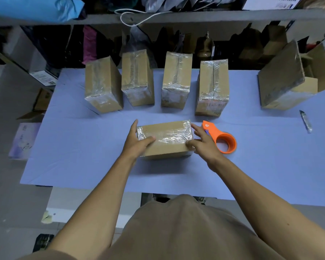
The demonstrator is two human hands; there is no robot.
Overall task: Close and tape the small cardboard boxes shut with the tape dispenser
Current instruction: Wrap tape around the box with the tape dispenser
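We cannot read any writing. Our left hand (137,141) and right hand (201,145) hold the ends of the taped box (165,139) near us, fingers spread. The orange tape dispenser (221,139) lies just right.

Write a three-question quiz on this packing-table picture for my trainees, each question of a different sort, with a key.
1. How many taped boxes stand in the row behind the box being handled?
2. True or false: the right hand holds the orange tape dispenser.
3. Where does the dispenser lie: (a) left of the handled box, (b) right of it, (c) on top of it?

Key
1. Four, the leftmost here.
2. False: it lies on the blue table cover; both the right hand and the left hand rest on the box.
3. b
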